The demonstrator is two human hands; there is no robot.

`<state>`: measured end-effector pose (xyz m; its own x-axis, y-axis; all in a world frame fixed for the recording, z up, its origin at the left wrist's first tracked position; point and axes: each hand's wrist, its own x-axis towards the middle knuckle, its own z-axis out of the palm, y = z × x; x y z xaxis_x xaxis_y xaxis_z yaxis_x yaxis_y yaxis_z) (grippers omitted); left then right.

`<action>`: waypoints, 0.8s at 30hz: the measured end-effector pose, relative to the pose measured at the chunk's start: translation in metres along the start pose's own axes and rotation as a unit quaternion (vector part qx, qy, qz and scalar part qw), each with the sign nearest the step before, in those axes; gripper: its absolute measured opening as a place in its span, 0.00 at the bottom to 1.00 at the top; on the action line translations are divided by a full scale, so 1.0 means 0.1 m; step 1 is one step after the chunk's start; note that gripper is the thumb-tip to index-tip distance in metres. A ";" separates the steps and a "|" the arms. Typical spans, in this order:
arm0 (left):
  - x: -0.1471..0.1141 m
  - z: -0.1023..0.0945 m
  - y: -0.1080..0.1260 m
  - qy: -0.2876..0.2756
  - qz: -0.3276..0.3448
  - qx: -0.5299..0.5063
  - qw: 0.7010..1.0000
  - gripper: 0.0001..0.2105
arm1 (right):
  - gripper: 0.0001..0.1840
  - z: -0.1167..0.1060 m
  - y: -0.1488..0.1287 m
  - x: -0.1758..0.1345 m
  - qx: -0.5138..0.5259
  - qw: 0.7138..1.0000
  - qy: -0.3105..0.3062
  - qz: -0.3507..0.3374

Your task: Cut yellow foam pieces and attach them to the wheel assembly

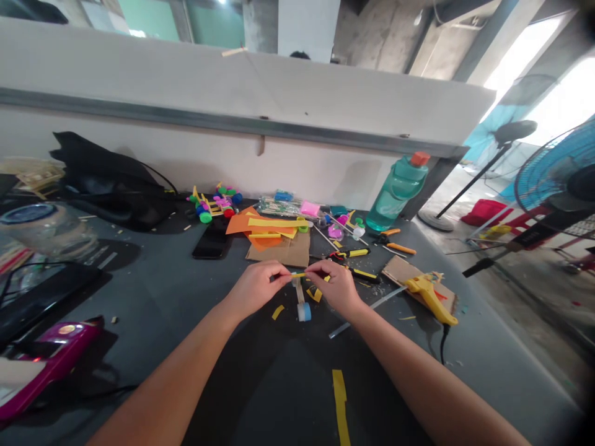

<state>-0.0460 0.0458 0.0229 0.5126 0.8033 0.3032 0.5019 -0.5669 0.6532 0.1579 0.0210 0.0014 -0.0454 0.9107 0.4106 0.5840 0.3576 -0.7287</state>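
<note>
Left hand (255,286) and right hand (335,286) pinch a thin yellow strip (299,274) between fingertips; a white stick with a round blue cap (304,311) hangs below.

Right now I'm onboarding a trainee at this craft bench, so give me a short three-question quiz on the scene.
1. True or false: both hands pinch the small yellow strip.
2. What lies on the cardboard piece beside the right hand? A) glue gun B) phone C) scissors
3. What colour is the cap on the green bottle?

Key: 1 true, the left hand shares it; 2 A, the yellow glue gun; 3 orange.
</note>
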 end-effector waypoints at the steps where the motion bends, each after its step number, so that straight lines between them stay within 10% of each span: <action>1: 0.00 0.00 0.00 -0.001 -0.001 -0.001 1.000 0.08 | 0.05 0.00 0.00 0.00 0.000 1.000 0.002 -0.003; 24: 0.03 0.34 -0.12 0.014 -0.030 -0.046 0.998 0.03 | 0.09 0.00 -0.01 -0.01 -0.024 0.997 -0.005 -0.074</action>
<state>-0.0270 0.0487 -0.0075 0.4628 0.8411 0.2799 0.4653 -0.4992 0.7309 0.1572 0.0197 0.0011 -0.1415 0.8508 0.5060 0.6092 0.4778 -0.6330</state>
